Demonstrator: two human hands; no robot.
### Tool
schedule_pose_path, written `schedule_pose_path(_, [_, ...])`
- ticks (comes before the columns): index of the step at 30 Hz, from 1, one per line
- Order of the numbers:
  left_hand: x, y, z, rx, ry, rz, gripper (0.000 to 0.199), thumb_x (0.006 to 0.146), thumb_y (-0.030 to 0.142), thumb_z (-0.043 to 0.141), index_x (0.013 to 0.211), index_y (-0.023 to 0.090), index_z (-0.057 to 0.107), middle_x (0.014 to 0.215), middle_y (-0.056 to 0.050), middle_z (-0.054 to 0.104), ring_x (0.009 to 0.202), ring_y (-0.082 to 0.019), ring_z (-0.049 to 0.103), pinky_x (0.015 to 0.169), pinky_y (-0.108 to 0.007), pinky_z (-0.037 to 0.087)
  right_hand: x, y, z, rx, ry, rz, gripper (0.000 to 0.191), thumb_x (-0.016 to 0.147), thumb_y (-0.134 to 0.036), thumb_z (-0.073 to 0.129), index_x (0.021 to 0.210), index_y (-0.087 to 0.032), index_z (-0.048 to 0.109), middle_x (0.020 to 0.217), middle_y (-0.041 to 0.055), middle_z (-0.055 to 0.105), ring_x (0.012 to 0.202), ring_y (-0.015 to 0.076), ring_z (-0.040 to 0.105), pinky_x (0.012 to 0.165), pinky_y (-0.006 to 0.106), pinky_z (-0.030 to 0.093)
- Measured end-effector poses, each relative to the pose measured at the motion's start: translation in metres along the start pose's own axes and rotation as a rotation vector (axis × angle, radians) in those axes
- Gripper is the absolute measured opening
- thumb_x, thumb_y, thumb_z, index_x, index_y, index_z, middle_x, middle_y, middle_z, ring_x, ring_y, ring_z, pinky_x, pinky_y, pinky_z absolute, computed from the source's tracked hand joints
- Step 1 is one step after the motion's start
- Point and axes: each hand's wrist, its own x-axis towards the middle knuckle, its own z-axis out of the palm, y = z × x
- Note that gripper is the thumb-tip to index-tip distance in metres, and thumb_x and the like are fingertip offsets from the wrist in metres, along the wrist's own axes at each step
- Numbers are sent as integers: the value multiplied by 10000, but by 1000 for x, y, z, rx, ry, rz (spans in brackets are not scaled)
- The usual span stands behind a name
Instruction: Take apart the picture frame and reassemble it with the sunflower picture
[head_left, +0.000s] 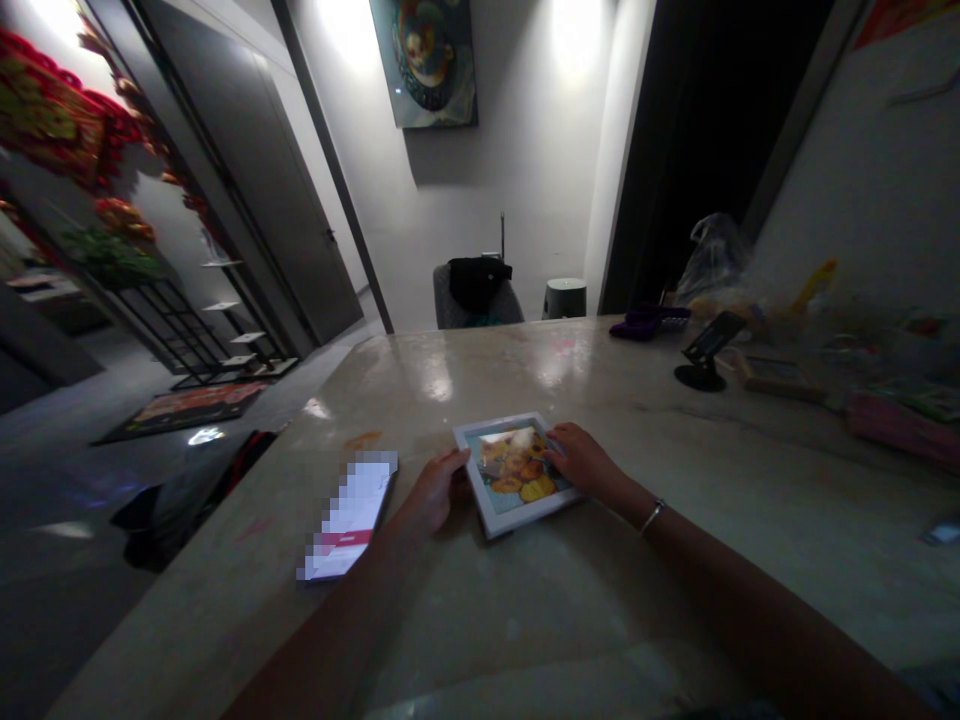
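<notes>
White edges are showing around the picture frame [514, 478] we are holding flat near the middle of the tabletop's near side. Our left hand [437, 490] is gripping its left edge with the fingers close together, and our right hand [583, 465] is resting on its top right corner with the fingers a little spread. The shiny tabletop [525, 370] could let the frame slide if we are pushing too hard, and it could bump the blurred white card [349, 515] lying near the left edge and knock it off.
</notes>
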Motion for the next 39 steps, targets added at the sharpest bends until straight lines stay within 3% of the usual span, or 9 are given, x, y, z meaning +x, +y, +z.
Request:
schedule_pose_path(4, [4,0,0,-37,34,32,109,751,165,552,831,125,614,715,-67,679,595,-170,630,551,-282,501,-6,-19,-12,141,-2,-79,255,826,-301,491,973,-160,644,1138,147,576,1133,260,465,966,415,331])
schedule_pose_path(8, [12,-3,-4,-86,54,85,104,759,137,530,822,117,611,713,-63,675,611,-165,633,585,-280,507,-19,-46,-26,283,-237,-459,397,831,-379,477,1185,-206,527,1265,103,499,1197,216,417,993,378,323])
schedule_pose_path(11, [15,-4,-5,-102,67,115,111,762,139,526,833,113,606,696,-57,668,591,-157,628,572,-274,509,-24,-56,-25,272,-251,-518,609,700,-391,640,1251,-202,462,1303,119,458,1198,246,414,992,396,322])
schedule_pose_path(18, [7,3,1,-187,-75,180,183,783,240,545,917,126,598,836,-70,672,718,-145,637,629,-248,520,-20,-50,-16,327,-52,-391,427,770,-136,480,1186,-219,522,1248,80,524,1152,218,471,974,407,350])
schedule_pose_path(22, [9,4,-1,-178,-10,197,191,758,247,576,916,143,600,859,-66,666,788,-147,632,730,-263,499,-20,-51,-25,562,135,-214,359,782,-193,479,1125,-258,560,1151,37,596,1051,226,543,915,405,400])
schedule_pose_path(26, [16,-1,-9,-131,4,243,228,698,233,639,903,146,592,909,-73,650,839,-157,615,780,-283,471,-16,-52,-26,860,294,120,285,773,-353,518,988,-183,597,979,72,659,924,252,587,816,396,457])
schedule_pose_path(31, [21,-9,-12,-18,98,255,420,653,214,691,1044,177,542,1117,-97,586,1028,-209,559,852,-288,446,-4,-43,-7,1445,327,361,326,734,-357,554,1021,-206,519,1024,58,644,944,229,592,768,366,503])
schedule_pose_path(34, [20,-11,-8,-31,78,237,446,658,201,690,1066,190,513,1132,-98,581,1015,-217,570,816,-287,477,-1,-38,5,1574,351,458,246,717,-264,544,959,-221,525,990,44,652,960,216,592,774,350,514])
schedule_pose_path(39, [15,-9,-4,-141,-13,102,283,718,168,618,987,167,530,1047,-102,629,877,-204,622,727,-322,523,0,-35,14,1646,283,589,163,711,-173,482,853,-214,552,910,47,673,960,202,599,823,341,506])
